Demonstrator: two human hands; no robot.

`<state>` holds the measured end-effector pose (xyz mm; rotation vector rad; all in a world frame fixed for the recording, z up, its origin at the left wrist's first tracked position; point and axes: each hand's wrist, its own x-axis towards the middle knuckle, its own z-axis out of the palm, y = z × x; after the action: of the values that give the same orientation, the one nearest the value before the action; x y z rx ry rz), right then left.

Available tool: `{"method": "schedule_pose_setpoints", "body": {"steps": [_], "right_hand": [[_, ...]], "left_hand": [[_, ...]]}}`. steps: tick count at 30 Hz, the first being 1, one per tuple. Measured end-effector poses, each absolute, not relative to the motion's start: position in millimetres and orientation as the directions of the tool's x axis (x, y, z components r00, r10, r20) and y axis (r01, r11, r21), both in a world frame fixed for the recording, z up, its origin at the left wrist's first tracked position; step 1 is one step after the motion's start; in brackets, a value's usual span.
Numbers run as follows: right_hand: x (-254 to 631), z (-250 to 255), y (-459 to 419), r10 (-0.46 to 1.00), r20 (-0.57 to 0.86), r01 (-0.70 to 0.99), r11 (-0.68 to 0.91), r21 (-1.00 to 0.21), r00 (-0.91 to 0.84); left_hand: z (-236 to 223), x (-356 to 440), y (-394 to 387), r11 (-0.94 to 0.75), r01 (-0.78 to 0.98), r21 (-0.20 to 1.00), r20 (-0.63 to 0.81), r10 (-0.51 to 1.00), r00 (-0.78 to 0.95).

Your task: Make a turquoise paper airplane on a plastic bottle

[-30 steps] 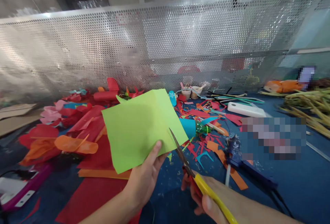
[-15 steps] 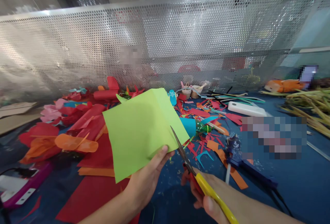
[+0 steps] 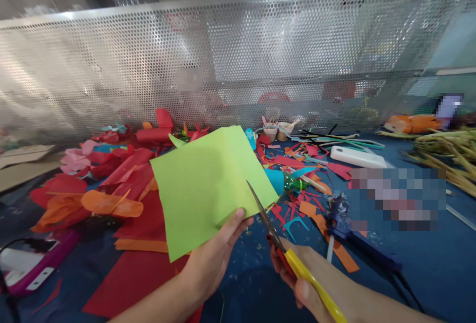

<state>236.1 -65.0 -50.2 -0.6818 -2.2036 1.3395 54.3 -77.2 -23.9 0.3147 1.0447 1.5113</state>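
Observation:
A lime-green sheet of paper, with a fold along its right part, is tilted up in front of me. My left hand pinches its lower edge, thumb on the near face. In my right hand is a pair of scissors with one yellow handle and some red on the other. One dark blade lies over the near face of the sheet, close to its lower right corner; the other blade is hidden behind the paper. Beyond that corner lies a green bottle wrapped in blue.
Red sheets and red and orange paper pieces lie at left, by a purple power strip. Paper scraps, a glue gun and a white device are at right. A perforated metal screen stands behind.
The lower-right corner of the green sheet sits slightly farther right. The fingers of my right hand have closed in a little round the scissor handles. The view has shifted slightly.

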Motion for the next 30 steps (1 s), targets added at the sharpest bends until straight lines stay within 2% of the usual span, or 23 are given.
{"method": "schedule_pose_setpoints", "body": {"steps": [11, 21, 30], "right_hand": [[235.0, -73.5, -66.6, 0.677, 0.124, 0.147, 0.329, -0.933, -0.726], [230.4, -56.1, -66.6, 0.669, 0.173, 0.184, 0.429, -0.884, -0.723], [230.5, -61.4, -68.4, 0.66, 0.085, 0.173, 0.315, -0.933, -0.746]], "left_hand": [[-23.7, 55.3, -78.0, 0.044, -0.663, 0.747, -0.323, 0.896, -0.305], [-22.0, 56.6, -80.0, -0.009, -0.657, 0.754, -0.277, 0.902, -0.33], [-25.0, 54.2, -76.7, -0.027, -0.66, 0.751, -0.266, 0.902, -0.34]]}}
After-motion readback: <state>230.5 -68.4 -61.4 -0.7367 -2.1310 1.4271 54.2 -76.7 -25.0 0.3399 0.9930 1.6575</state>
